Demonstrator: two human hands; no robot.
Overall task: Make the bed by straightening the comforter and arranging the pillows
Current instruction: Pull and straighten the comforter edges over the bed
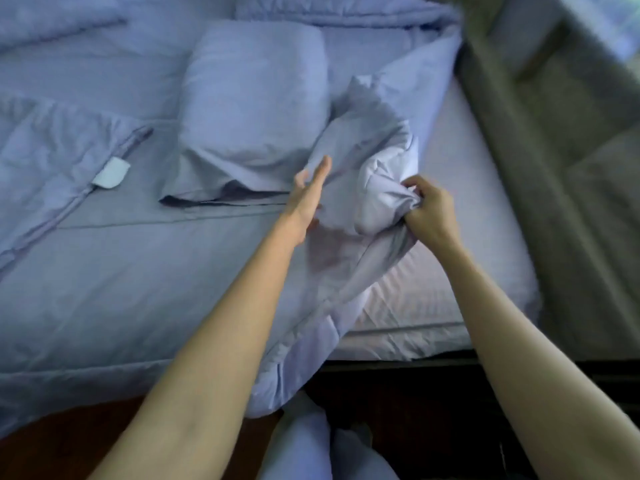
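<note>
View from above the bed. We see the comforter [138, 289], lilac and quilted, filling the left and lower centre of the frame. One edge hangs over the near side of the bed, and a thick fold lies along the top of the frame. At centre its corner is turned back and bunched into a pale wad.

We judge it soft, limp and bulky but not heavy. It should drape and crease rather than hold a shape, and it should slide easily over the sheet. It is best taken at a corner or along the stitched edge, one hand at each point, so that a pull spreads it flat.

To the right of the wad the fitted sheet [467, 271] is uncovered. Beyond it, at the right of the frame, stands a grey upholstered surface [554, 168].

A pillow [256, 98] lies at upper centre with its open end towards us, just beside the bunched corner. A second pillow [52, 19] shows in part at upper left.

The right hand [429, 213] has its fingers curled tightly into the wad and grips a handful of cloth. The left hand [308, 199] is flat, with fingers straight and thumb apart, and lies against the turned-back fold without clasping anything.

A white label [111, 173] is sewn to the comforter seam at left.
</note>
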